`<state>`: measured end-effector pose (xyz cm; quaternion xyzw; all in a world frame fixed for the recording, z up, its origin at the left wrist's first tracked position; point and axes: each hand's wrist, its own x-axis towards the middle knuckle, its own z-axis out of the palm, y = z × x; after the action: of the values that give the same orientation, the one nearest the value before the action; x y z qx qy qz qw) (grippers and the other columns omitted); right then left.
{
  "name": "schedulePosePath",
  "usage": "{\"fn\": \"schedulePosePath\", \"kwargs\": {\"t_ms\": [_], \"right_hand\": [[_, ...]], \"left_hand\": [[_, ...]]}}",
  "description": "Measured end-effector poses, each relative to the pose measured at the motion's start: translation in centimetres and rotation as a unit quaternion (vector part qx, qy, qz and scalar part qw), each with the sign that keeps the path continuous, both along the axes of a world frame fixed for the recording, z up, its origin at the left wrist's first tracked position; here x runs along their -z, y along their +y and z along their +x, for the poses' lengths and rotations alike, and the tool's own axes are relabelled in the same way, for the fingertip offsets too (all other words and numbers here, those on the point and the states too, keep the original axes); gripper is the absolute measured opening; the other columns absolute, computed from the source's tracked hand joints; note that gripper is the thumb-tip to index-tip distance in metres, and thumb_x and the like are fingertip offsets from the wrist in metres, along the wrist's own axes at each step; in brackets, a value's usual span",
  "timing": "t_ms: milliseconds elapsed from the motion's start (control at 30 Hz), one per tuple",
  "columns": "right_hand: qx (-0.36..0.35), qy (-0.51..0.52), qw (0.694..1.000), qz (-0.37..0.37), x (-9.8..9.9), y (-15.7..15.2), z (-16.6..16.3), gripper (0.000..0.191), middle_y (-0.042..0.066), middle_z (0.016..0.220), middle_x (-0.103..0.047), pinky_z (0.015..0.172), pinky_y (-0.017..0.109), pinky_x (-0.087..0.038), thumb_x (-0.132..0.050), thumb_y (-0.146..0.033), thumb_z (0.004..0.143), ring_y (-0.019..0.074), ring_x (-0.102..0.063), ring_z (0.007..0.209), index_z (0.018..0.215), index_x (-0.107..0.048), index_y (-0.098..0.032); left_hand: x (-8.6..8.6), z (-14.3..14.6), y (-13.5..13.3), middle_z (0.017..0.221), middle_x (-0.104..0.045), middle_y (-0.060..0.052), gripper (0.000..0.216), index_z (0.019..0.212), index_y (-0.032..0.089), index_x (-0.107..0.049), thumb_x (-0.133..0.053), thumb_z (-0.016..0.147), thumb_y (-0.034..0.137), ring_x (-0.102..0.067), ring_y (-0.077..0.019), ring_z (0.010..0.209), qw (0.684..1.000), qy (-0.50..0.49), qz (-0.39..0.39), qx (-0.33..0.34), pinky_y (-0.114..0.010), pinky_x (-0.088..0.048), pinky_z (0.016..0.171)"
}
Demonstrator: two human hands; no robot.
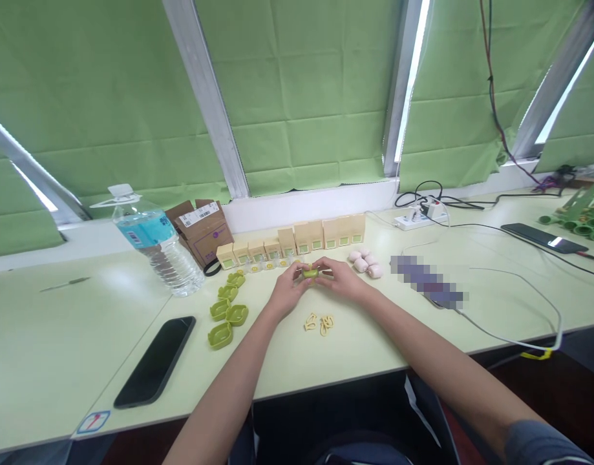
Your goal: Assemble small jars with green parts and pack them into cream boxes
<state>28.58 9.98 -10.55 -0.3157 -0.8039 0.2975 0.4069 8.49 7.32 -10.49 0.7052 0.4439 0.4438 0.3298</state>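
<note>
Just above the table's middle, my left hand (pixel 287 285) and my right hand (pixel 340 276) hold a small green case (pixel 310 274) between their fingertips. Several open green case shells (pixel 220 336) lie to the left of my left hand. Below the hands are small piles of pale yellow loops (pixel 326 325). Pink rounded pieces (pixel 360 265) sit in a cluster right of my right hand. Behind the hands runs a row of small tan boxes (pixel 309 236), with clear pieces that have yellow centres (pixel 270 265) in front of it.
On the left stand a large water bottle (pixel 158 248) and a brown carton (pixel 204 232); a black phone (pixel 155 361) lies nearer. To the right are a blurred-out device (pixel 427 281) with a white cable, a power strip (pixel 420 218), another phone (pixel 543 238) and green tubes (pixel 580 223).
</note>
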Motion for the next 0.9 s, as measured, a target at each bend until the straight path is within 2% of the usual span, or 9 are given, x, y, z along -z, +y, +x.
{"fn": "schedulePosePath", "kwargs": {"t_ms": [300, 500, 567, 667, 767, 900], "right_hand": [[0.030, -0.010, 0.999, -0.008, 0.3, 0.2, -0.2, 0.024, 0.005, 0.110, -0.072, 0.093, 0.040, -0.054, -0.068, -0.028, 0.085, 0.0199, -0.068, 0.102, 0.109, -0.064, -0.023], [0.073, -0.021, 0.991, 0.107, -1.0, -0.3, 0.1, 0.017, 0.007, 0.104, -0.071, 0.091, 0.039, -0.051, -0.069, -0.029, 0.084, 0.0229, -0.064, 0.102, 0.100, -0.068, -0.022], [0.048, -0.014, 0.992, 0.112, -1.6, -0.9, 0.3, 0.011, 0.007, 0.098, -0.070, 0.080, 0.033, -0.053, -0.065, -0.029, 0.087, 0.0201, -0.064, 0.092, 0.095, -0.069, -0.021], [-0.046, -0.037, 0.997, 0.053, -2.4, -1.9, 0.3, 0.013, 0.003, 0.086, -0.071, 0.063, 0.025, -0.049, -0.060, -0.028, 0.091, 0.0145, -0.062, 0.072, 0.092, -0.071, -0.021], [-0.111, -0.096, 0.989, 0.022, -3.0, -3.0, 0.0, 0.014, 0.000, 0.078, -0.072, 0.063, 0.024, -0.047, -0.062, -0.027, 0.090, 0.0123, -0.059, 0.064, 0.091, -0.074, -0.020], [-0.162, -0.160, 0.972, 0.053, -3.6, -4.3, -1.0, 0.017, 0.001, 0.085, -0.074, 0.072, 0.027, -0.048, -0.072, -0.037, 0.085, 0.0147, -0.062, 0.073, 0.089, -0.078, -0.022]], "left_hand": [[0.0, -0.1, 0.1, 0.114, -0.068, -0.005, 0.023, 0.105, 0.023, -0.060, -0.067, 0.085, 0.031, -0.064, -0.0209, 0.109, 0.999, 0.042, 0.018, -0.007, -0.039, -0.046, 0.102], [-0.4, 0.1, -0.3, 0.117, -0.067, -0.006, 0.021, 0.106, 0.024, -0.061, -0.063, 0.087, 0.031, -0.062, -0.0215, 0.112, 0.997, 0.065, 0.029, -0.024, -0.039, -0.045, 0.103], [-0.5, 0.0, -0.3, 0.120, -0.066, -0.007, 0.020, 0.106, 0.023, -0.062, -0.061, 0.088, 0.031, -0.061, -0.0225, 0.116, 0.996, 0.071, 0.038, -0.045, -0.039, -0.044, 0.104], [-0.7, -0.2, -0.1, 0.116, -0.067, -0.007, 0.016, 0.103, 0.022, -0.064, -0.058, 0.089, 0.029, -0.061, -0.0223, 0.112, 0.990, 0.093, 0.064, -0.087, -0.040, -0.044, 0.103], [-0.9, -0.6, 0.0, 0.106, -0.068, -0.006, 0.014, 0.097, 0.021, -0.065, -0.054, 0.090, 0.025, -0.062, -0.0211, 0.103, 0.980, 0.124, 0.094, -0.126, -0.039, -0.046, 0.097], [-1.1, -0.9, 0.0, 0.102, -0.067, -0.006, 0.015, 0.097, 0.020, -0.064, -0.051, 0.090, 0.022, -0.062, -0.0192, 0.096, 0.973, 0.137, 0.118, -0.143, -0.037, -0.047, 0.093]]}}
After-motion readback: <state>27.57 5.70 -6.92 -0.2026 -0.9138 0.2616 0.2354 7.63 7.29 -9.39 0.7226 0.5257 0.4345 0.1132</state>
